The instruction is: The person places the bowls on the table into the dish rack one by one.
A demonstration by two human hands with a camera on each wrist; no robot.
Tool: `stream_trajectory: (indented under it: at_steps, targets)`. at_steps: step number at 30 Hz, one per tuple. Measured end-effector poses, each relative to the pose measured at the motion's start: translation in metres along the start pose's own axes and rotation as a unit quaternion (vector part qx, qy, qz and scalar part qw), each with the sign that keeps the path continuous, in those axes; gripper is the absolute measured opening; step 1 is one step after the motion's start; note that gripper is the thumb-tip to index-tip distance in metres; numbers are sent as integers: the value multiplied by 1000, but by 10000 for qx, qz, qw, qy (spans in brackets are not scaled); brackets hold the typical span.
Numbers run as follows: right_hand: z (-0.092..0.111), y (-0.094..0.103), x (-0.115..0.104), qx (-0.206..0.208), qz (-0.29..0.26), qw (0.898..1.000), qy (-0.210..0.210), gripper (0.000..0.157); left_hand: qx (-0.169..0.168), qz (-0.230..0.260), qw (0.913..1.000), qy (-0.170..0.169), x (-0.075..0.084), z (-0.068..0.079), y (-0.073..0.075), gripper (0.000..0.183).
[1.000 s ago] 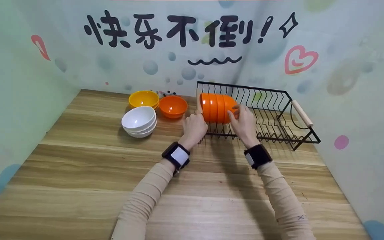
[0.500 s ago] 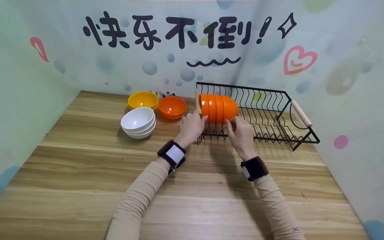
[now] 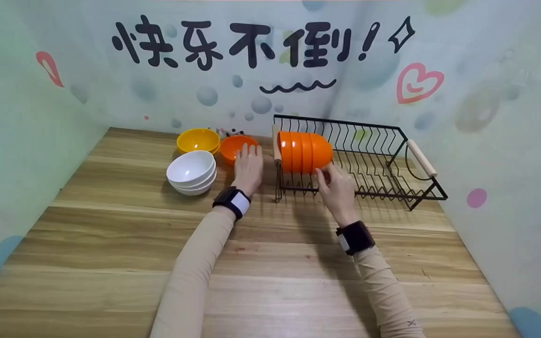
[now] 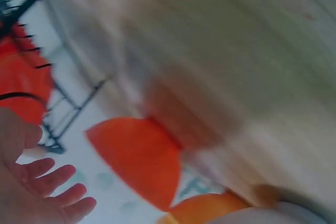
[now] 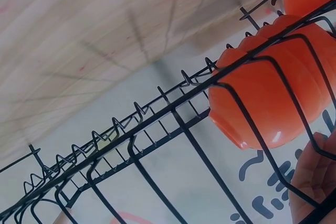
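In the head view, my left hand (image 3: 249, 171) is stretched over the near right side of a single orange bowl (image 3: 233, 144), its fingers straight. The left wrist view has those fingers (image 4: 55, 182) apart from that bowl (image 4: 139, 158), with nothing between them. Several nested orange bowls (image 3: 305, 152) lie on their side in the left end of a black wire dish rack (image 3: 378, 193). My right hand (image 3: 337, 190) is at the rack's front, fingers loosely bent close to the lower edge of the bowl stack. In the right wrist view its fingers (image 5: 315, 166) show beside the stack, partly behind wires.
Left of the single orange bowl are nested yellow bowls (image 3: 198, 141) and, nearer, a stack of white bowls (image 3: 190, 171). The rack has wooden handles (image 3: 421, 158) at both ends. A printed curtain (image 3: 181, 101) backs the wooden table (image 3: 125, 234).
My left hand has left the rack's left end and moved left to the single orange bowl. The right hand has dropped slightly from the stack's side to its lower edge.
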State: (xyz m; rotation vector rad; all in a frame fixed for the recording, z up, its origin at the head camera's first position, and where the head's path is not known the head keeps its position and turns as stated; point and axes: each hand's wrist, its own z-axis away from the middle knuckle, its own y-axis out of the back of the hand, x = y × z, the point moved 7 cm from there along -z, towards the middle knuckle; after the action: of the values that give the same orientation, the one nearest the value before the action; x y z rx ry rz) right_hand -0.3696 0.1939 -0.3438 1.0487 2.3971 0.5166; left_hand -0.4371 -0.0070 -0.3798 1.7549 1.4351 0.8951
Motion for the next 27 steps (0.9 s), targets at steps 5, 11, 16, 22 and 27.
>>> stream_trajectory:
  at_steps: [5,11,16,22,27]
  targets:
    - [1,-2,1,-6,1,10000,-11,16,-1000,-458,9938,124,-9,0,-26,43]
    - [1,-1,4,-33,-3,10000,-41,18,-855,-436,9949,322,-16,-1,-31,32]
    - [0,-1,4,-39,8,10000,-44,17,-164,-536,9977,369,-21,0,-27,28]
    - [0,0,4,-35,60,9999,-74,18,724,-449,9959,310,-19,3,-19,18]
    - [0,0,3,-96,61,9999,-84,18,912,52,9951,385,-19,5,-9,17]
